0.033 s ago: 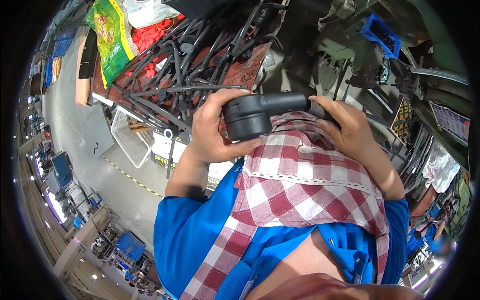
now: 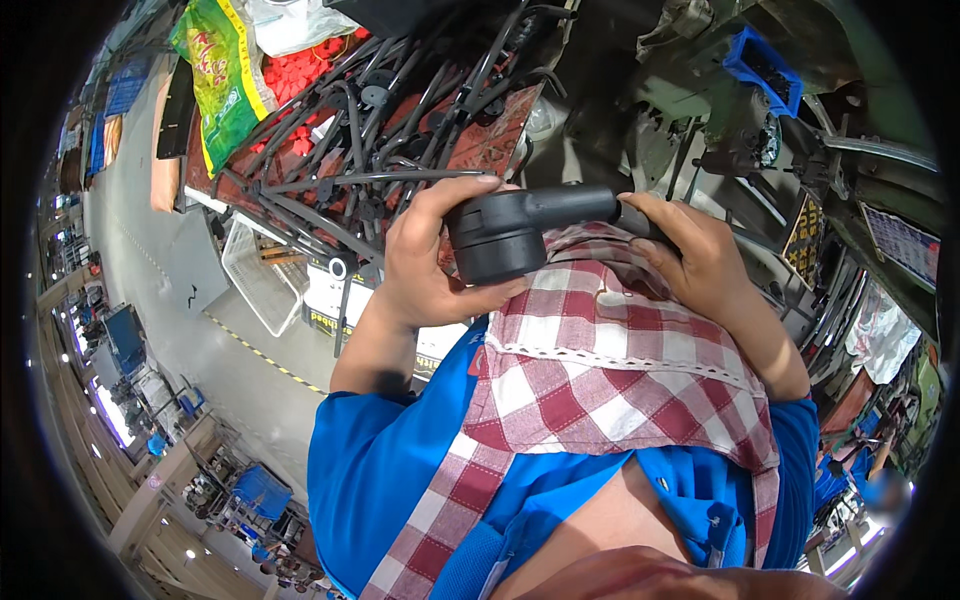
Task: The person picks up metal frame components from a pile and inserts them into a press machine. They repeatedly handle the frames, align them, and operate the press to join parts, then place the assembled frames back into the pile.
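A black plastic fitting (image 2: pixel 498 238) with a round, cup-like head and a short tubular arm is held in front of my chest. My left hand (image 2: pixel 420 262) is wrapped round its head, fingers above and thumb below. At the right end of the arm, my right hand (image 2: pixel 702 258) closes round a dark tube (image 2: pixel 636 220), which meets the arm there. How far the tube goes into the fitting is hidden. Beyond my left hand lies a heap of bent dark metal tube frames (image 2: pixel 400 110) on a red surface.
Red parts (image 2: pixel 300 75) and a green-yellow sack (image 2: pixel 222 80) lie at the back left. A white crate (image 2: pixel 262 275) stands on the floor to the left. On the right are green machinery (image 2: pixel 660 95), a blue tray (image 2: pixel 765 72) and a bundle of tubes (image 2: pixel 840 300).
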Available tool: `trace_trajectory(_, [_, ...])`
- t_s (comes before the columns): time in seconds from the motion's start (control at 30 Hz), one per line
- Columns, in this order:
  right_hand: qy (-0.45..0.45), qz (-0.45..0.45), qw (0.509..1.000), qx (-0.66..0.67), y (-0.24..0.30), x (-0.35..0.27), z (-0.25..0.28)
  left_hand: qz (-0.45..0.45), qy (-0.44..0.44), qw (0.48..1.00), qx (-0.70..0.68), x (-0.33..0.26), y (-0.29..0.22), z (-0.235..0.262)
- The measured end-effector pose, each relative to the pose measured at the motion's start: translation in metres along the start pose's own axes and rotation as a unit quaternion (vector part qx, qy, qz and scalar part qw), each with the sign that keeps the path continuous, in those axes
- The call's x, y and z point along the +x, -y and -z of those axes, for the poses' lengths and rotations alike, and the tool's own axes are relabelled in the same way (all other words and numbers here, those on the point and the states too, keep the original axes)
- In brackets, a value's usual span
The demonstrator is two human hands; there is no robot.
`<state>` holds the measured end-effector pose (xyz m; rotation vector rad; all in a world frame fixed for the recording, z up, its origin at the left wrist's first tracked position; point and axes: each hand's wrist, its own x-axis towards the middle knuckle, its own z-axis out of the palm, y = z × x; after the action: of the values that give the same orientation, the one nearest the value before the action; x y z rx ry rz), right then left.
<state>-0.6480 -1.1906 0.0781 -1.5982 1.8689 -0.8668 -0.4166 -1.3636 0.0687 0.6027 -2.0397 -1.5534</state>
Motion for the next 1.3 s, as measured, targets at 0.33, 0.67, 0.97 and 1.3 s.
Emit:
trace_trajectory(0.33, [-0.019, 0.011, 1.0, 0.019, 0.002, 0.003, 0.001, -0.101, 0.051, 0.993, -0.009, 0.011, 0.01, 0.0])
trace_trajectory(0.67, [0.034, -0.005, 0.998, 0.052, -0.006, -0.005, 0.012, 0.083, 0.148, 0.976, -0.134, 0.014, 0.003, -0.009])
trace_trajectory(0.97, [0.042, -0.035, 0.996, 0.071, -0.021, -0.014, 0.021, 0.258, -0.09, 0.822, -0.5, 0.021, 0.001, -0.029])
trace_trajectory(1.3, [0.108, -0.205, 0.945, 0.232, -0.027, -0.029, 0.026, 0.321, -0.117, 0.778, -0.528, 0.022, -0.016, -0.046])
